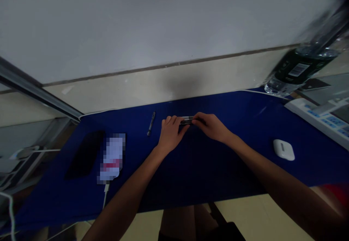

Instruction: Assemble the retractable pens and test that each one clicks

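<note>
One pen barrel (187,120): dark with a silver band, lying level across the gap between your hands, above the blue desk mat (207,175), near that mat's far edge
Left hand (171,135): fingers curled and pressed together, fingertips (174,119) pinching the barrel's left end, palm turned away from you
Right hand (209,126): fingers closed and reaching left, pinching the barrel's right end, knuckles up; your two hands are almost touching, with the barrel bridging them
Nearest to the left hand: a slim dark pen (151,123), lying on the mat and angled slightly, just beyond your left fingers and not touching them
Further left on the mat: a black smartphone (85,154), lying flat, and beside it a white device (112,157), its surface pixelated too heavily to read, with a white charging cable (105,193) running from its near end over the mat's edge
Right side of the mat: a white earbuds case (283,149), well apart from your right hand
Far right corner: a white power strip (313,119) with blue switches, partly on the mat, and a plastic water bottle (300,66) with a dark label, beside a dark phone (315,84)
Behind the mat: a white wall (163,26) above a pale skirting band (169,84)
Below: your knees (185,223), past the mat's near edge, above a tiled floor (245,215)
</note>
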The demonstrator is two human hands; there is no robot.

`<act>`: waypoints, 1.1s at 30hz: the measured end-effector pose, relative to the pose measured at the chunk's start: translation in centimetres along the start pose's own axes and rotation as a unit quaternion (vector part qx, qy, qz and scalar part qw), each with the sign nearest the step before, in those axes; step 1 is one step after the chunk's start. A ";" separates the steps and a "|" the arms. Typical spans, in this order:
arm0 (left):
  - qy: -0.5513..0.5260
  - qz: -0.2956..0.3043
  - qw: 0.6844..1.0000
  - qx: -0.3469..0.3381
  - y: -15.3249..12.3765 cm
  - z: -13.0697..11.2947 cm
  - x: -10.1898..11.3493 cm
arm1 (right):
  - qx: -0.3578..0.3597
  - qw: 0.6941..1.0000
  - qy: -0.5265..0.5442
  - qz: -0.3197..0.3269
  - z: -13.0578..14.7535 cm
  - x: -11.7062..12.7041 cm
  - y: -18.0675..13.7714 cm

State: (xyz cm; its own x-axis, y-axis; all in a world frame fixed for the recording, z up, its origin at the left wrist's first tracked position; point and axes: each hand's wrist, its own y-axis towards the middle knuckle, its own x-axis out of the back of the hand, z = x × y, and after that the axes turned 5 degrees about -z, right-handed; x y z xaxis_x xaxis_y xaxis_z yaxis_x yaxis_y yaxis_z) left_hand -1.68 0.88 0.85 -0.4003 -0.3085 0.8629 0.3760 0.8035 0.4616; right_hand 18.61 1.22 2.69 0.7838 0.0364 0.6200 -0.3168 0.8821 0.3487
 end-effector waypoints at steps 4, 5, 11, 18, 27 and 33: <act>0.011 0.001 1.000 -0.009 0.0 0.0 -0.2 | 0.005 1.000 -0.022 -0.002 0.2 0.1 0.0; 0.013 0.000 1.000 -0.012 0.0 0.0 -0.3 | 0.003 1.000 -0.026 -0.002 0.2 0.1 -0.1; 0.018 0.002 1.000 -0.020 0.0 0.1 -0.3 | -0.016 1.000 -0.013 0.002 0.0 0.0 0.0; 0.018 -0.012 1.000 -0.008 0.0 0.4 -0.6 | 0.030 0.999 -0.029 -0.024 -0.2 -0.1 0.0; 0.019 -0.006 1.000 -0.006 0.1 0.1 -0.4 | 0.040 0.997 -0.064 -0.005 -0.2 -0.1 -0.1; 0.045 -0.003 0.999 -0.015 0.2 0.0 -0.1 | 0.042 0.997 -0.067 -0.003 -0.2 -0.1 0.0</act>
State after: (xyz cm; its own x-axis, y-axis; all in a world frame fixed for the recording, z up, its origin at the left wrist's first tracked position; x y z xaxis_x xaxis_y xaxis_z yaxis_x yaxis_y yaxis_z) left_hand -1.52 1.05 0.86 -0.3274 -0.3592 0.8739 0.3989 0.7859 0.4725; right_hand 18.66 1.31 2.49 0.7098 -0.0366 0.7034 -0.3602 0.8393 0.4072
